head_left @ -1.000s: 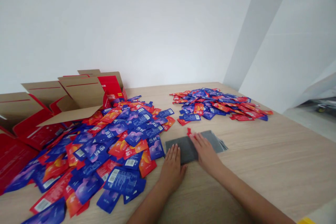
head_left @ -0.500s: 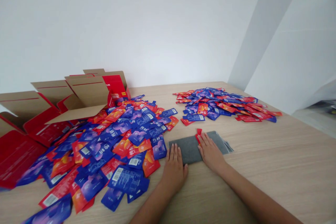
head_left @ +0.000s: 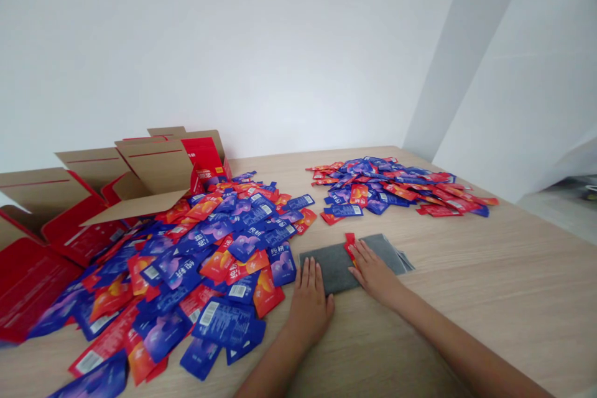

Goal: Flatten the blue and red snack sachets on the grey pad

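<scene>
A folded grey cloth [head_left: 336,268] lies flat on the table, its layered edges fanning out at the right end. My left hand [head_left: 308,301] rests on its left end, fingers stretched out and flat, nothing held. My right hand [head_left: 375,273] lies across the middle of the cloth, fingers extended over a small red sachet [head_left: 349,244]. Only the sachet's top and left edge show; the fingers cover the rest. Just left of my left hand spreads a large heap of blue and red sachets [head_left: 233,236].
Opened red cardboard boxes [head_left: 153,168] with raised brown flaps stand at the left. A second pile of blue and red sachets [head_left: 387,180] lies towards the back right of the wooden table [head_left: 489,280]. A white wall [head_left: 298,50] rises behind.
My right hand has shifted slightly left and down on the cloth, and the red sachet under it has moved a little the same way. My left hand stays in place.
</scene>
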Action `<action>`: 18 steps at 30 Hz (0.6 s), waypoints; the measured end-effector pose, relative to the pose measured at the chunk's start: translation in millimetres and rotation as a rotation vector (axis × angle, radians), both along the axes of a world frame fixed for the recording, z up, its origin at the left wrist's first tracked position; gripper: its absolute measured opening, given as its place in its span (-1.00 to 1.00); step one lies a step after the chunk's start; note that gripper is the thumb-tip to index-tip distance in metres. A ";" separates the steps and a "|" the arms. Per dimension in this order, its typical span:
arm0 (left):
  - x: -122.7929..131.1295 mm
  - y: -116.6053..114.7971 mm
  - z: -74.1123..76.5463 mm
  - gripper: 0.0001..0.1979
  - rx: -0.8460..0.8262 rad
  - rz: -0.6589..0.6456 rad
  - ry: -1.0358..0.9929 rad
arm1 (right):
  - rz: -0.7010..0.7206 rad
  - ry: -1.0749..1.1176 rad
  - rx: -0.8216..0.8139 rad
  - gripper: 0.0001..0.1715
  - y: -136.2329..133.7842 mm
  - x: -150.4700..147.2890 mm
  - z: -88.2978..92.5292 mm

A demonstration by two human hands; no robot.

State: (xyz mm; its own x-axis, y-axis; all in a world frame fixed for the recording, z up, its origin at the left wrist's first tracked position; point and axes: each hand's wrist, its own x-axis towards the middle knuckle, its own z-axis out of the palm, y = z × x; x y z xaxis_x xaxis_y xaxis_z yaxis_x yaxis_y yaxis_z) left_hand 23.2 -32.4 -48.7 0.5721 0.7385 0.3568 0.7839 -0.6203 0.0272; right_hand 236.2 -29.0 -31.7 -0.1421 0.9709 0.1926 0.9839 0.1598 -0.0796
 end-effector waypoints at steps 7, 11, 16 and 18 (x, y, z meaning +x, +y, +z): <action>-1.1 0.5 3.2 -0.41 -0.057 -0.007 -0.003 | -0.050 0.161 -0.065 -0.28 8.3 5.7 42.4; -1.4 0.0 4.7 -0.41 -0.057 -0.009 0.000 | -0.063 0.514 -0.020 -0.33 17.0 11.8 51.5; -0.5 -0.1 1.5 -0.41 -0.033 -0.008 -0.023 | 0.043 0.453 0.100 -0.40 8.6 -18.3 16.7; -0.5 0.3 -0.5 -0.40 -0.023 -0.012 -0.031 | 0.114 0.294 0.108 -0.43 -0.8 -35.9 2.3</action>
